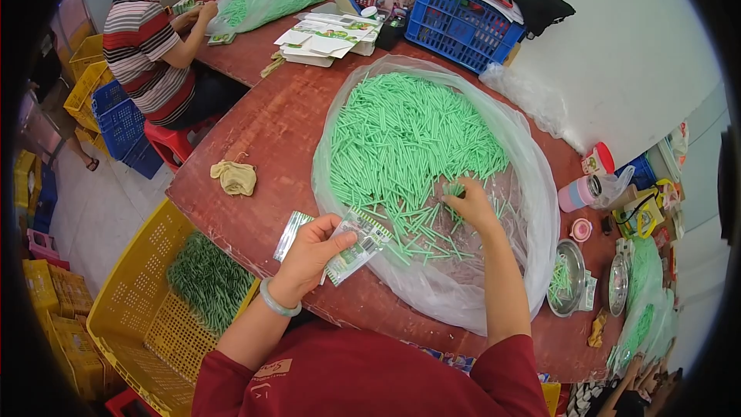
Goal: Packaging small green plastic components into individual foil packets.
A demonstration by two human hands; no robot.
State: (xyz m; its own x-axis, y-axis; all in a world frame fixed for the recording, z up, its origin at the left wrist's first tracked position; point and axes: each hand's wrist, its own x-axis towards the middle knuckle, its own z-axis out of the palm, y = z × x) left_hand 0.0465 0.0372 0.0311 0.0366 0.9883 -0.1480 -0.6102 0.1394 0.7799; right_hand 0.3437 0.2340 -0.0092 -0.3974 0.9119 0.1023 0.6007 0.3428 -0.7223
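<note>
My left hand [315,249] grips a green-and-white printed plastic packet [359,252] between thumb and fingers, above the table's front edge. Another packet [292,234] shows on the far side of that hand; I cannot tell whether it is held too or lies on the table. My right hand [474,207] pinches a small bunch of short green sticks [452,189]. It is over the near right side of a large heap of the same sticks [405,127]. A clear plastic bag [532,185], its rim rolled open, surrounds the heap.
A yellow crate [133,255] with dark green packets stands left of the red table [272,127]. A crumpled cloth [234,178] lies near the left edge. Metal bowls [573,266] and a pink-and-blue tumbler [579,193] are right; a blue crate [463,23] is behind. Another person [150,52] sits far left.
</note>
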